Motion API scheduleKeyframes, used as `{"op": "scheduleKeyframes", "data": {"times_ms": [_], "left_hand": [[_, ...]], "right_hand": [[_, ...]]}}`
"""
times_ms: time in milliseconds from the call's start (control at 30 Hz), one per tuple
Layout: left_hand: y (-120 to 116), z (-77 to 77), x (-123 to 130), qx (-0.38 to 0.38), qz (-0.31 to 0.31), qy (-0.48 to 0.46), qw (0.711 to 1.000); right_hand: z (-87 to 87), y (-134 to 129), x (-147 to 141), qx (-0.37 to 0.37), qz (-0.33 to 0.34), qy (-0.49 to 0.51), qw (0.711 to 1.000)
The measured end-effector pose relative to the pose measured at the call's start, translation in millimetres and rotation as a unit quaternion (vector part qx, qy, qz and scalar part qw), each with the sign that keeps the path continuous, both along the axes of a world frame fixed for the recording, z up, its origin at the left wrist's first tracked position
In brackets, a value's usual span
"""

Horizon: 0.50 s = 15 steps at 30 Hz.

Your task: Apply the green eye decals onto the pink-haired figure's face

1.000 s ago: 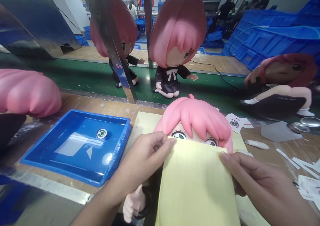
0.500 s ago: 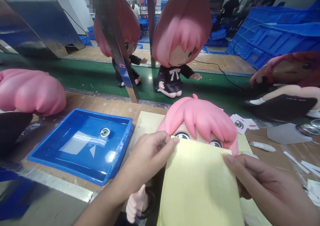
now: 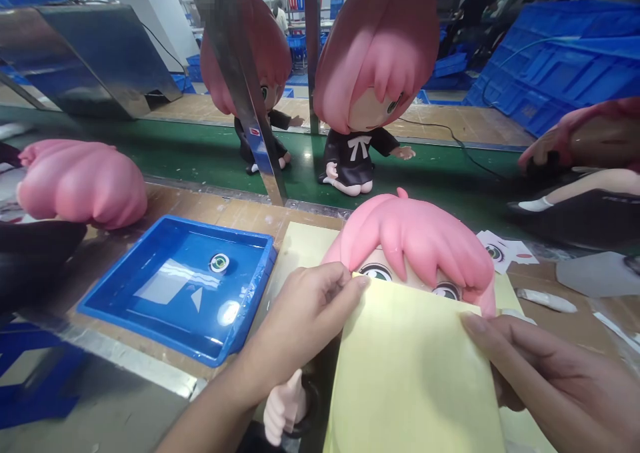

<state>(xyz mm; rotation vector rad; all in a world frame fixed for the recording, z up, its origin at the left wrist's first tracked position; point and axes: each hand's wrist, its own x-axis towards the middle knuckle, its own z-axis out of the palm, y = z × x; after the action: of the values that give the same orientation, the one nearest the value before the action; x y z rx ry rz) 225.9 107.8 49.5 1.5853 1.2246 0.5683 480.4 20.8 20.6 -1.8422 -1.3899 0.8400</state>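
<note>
A pink-haired doll [image 3: 415, 246] was laid on its back on the workbench, its head pointed away from the camera and its green eyes showing just under the fringe. A pale yellow sheet [image 3: 415, 373] was spread over the doll's face and body, its upper edge set just below the eyes. The upper left corner of that sheet was pinched between the thumb and fingers of the left hand [image 3: 305, 319], which was closed on it. The upper right corner was held down by the right hand [image 3: 540, 373], whose fingers were stretched nearly flat along the sheet's edge, the fingertips pressed on the paper beside the doll's cheek. One small doll hand [image 3: 280, 409] with a raised thumb was seen sticking out from under the sheet at the lower left. A second yellow sheet [image 3: 300, 249] was seen lying flat under the doll's head. To the left, a blue tray [image 3: 120, 293] was placed on the bench, with a round eye sticker [image 3: 219, 262] seen inside it. Farther left, another pink doll head [image 3: 83, 183] was laid on its side. Beyond the bench, on a green belt [image 3: 175, 156], a seated doll in a black dress [image 3: 370, 93] was set upright, with another doll [image 3: 260, 79] partly hidden behind a slanted metal bar [image 3: 245, 99]. At the right, printed eye stickers [image 3: 503, 251] were scattered on the bench.
</note>
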Motion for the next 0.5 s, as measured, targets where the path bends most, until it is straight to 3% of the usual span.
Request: {"op": "scheduleKeyframes", "data": {"times_ms": [300, 500], "left_hand": [[-0.7, -0.5, -1.6, 0.006, -0.005, 0.015, 1.0], [0.4, -2.8, -1.8, 0.012, -0.008, 0.01, 1.0]], "right_hand": [[37.6, 2.1, -29.1, -0.086, -0.072, 0.014, 0.994], [31.4, 5.0, -23.1, -0.027, -0.041, 0.002, 0.999]]}}
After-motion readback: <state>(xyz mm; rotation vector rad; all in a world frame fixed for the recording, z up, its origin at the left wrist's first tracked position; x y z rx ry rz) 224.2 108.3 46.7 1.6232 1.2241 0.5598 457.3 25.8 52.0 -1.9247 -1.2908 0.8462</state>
